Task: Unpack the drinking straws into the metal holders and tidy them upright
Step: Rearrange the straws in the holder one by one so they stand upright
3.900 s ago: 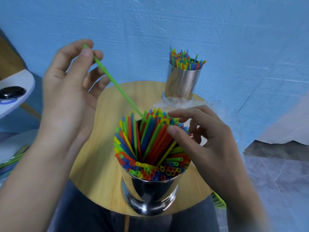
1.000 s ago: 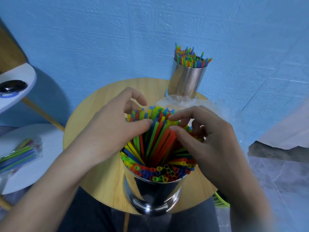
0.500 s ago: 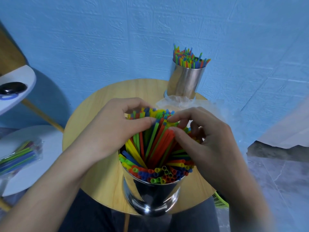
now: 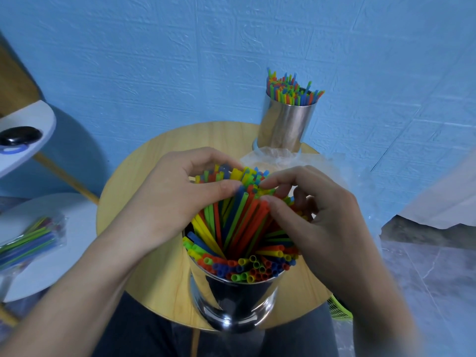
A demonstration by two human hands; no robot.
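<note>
At the far left, a white shelf (image 4: 33,117) carries a black object (image 4: 19,135) that is too small to identify. Below it, a bag of straws (image 4: 28,240) lies flat on a white side table (image 4: 51,274).

The round wooden table (image 4: 154,155) fills the middle. The near metal holder (image 4: 231,305) stands at its front edge, packed with coloured straws (image 4: 237,220). Those at the front stand nearly upright with their open ends showing, while those behind lean away towards the table's centre.

The left hand (image 4: 170,199) comes in from the left edge. Its thumb lies across the leaning straws and its fingers curl over their far tips, so a bunch is held between thumb and fingers. The right hand (image 4: 316,215) comes in from the right edge. Its thumb and forefinger pinch a few straw tips just beside the left thumb, and the other fingers are curled and slightly apart over the straws on the right side of the bundle.

Behind the hands, a clear plastic wrapper (image 4: 278,157) lies crumpled towards the back of the table. The far metal holder (image 4: 286,124) stands at the back right edge against the blue wall (image 4: 154,60), its own straws upright.
</note>
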